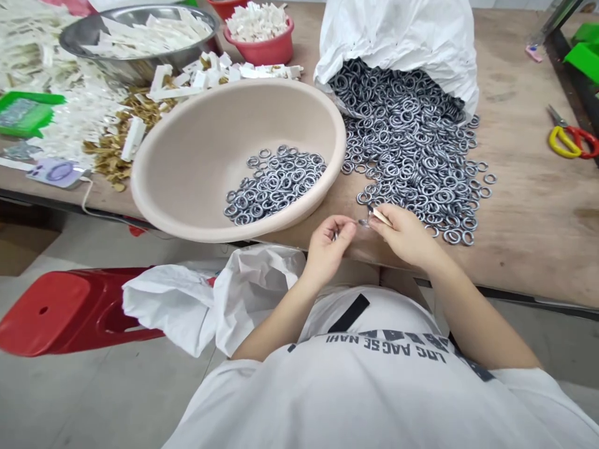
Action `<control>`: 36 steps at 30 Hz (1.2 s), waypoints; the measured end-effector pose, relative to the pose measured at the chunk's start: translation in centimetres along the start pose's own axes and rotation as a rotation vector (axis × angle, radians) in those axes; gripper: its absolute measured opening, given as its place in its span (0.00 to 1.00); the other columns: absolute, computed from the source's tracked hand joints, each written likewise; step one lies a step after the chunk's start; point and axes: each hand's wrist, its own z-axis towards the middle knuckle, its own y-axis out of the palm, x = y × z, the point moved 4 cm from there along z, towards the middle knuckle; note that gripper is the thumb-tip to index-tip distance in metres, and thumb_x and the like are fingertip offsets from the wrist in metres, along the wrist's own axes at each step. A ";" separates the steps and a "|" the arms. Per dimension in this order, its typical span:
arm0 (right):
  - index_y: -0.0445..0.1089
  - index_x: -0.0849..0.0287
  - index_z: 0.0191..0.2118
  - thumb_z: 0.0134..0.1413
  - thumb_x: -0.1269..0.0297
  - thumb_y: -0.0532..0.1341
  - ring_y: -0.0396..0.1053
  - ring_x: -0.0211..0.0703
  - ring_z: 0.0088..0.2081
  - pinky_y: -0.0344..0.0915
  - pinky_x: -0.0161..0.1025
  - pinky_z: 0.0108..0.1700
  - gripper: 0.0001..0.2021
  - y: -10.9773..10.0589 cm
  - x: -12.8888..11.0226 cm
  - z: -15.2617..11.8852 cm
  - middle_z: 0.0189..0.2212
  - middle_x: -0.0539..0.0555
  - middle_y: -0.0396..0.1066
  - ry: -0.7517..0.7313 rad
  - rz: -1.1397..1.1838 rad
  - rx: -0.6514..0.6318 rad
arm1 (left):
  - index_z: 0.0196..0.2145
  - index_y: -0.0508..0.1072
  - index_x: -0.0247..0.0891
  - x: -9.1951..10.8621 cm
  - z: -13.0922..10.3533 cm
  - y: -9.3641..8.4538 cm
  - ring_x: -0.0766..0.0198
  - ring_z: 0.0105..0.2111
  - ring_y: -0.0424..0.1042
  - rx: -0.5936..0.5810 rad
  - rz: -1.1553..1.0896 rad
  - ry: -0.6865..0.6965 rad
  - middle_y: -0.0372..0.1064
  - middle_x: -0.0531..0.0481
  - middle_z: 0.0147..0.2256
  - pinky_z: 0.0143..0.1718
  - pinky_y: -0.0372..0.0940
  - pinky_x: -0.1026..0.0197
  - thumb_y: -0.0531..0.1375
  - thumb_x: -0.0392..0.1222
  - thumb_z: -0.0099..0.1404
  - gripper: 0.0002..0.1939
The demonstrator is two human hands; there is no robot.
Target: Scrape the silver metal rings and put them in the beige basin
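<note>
Rings make the trouble here: a loose grey heap (pixel 416 156) spills from the mouth of a white sack (pixel 397 34) at the far right, down towards the person's own fingers. From where I stand, the right hand (pixel 400 234) is closed round a slim pale-handled tool (pixel 382 217), its working end hard to make out. The left hand (pixel 330 246) is curled shut, with a bit of grey metal, probably a ring, showing among its fingers. One small ring (pixel 364 222) sits between the two sets of fingertips, near the desk's (pixel 524 243) near edge; whose pinch holds it, I cannot tell. If that pinch loosens, the ring could drop to the lap or floor. Should the tool slip while the fingertips are this close, it could jab the left thumb. A bumped sack might send more rings sliding nearer. I'd watch the beige basin (pixel 187 168) on the left too: its near rim seems to overhang the edge, and its own rings (pixel 281 181) lie towards the near right, so an elbow's knock might tip it.
</note>
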 end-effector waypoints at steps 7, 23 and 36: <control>0.64 0.57 0.32 0.65 0.57 0.55 0.57 0.37 0.28 0.53 0.36 0.32 0.12 -2.2 0.7 -3.5 0.26 0.46 0.61 0.079 0.333 0.024 | 0.33 0.69 0.38 1.3 -0.6 3.1 0.68 0.27 0.60 -0.168 0.521 0.238 0.65 0.55 0.27 0.32 0.55 0.64 0.60 0.52 0.67 0.14; 0.70 0.54 0.40 0.53 0.48 0.67 0.68 0.41 0.33 0.66 0.39 0.36 0.17 0.0 0.8 -5.5 0.32 0.50 0.70 0.073 0.771 0.253 | 0.26 0.66 0.36 -0.5 -2.4 6.6 0.73 0.16 0.53 -0.369 -0.299 -0.279 0.57 0.56 0.18 0.17 0.46 0.66 0.57 0.59 0.66 0.23; 0.73 0.56 0.37 0.55 0.48 0.67 0.66 0.42 0.36 0.62 0.39 0.40 0.15 -1.1 0.2 -5.1 0.32 0.51 0.69 -0.096 0.417 0.280 | 0.28 0.64 0.37 -0.2 -2.5 6.7 0.74 0.17 0.51 -0.350 -0.340 -0.278 0.53 0.58 0.19 0.18 0.45 0.68 0.62 0.57 0.63 0.20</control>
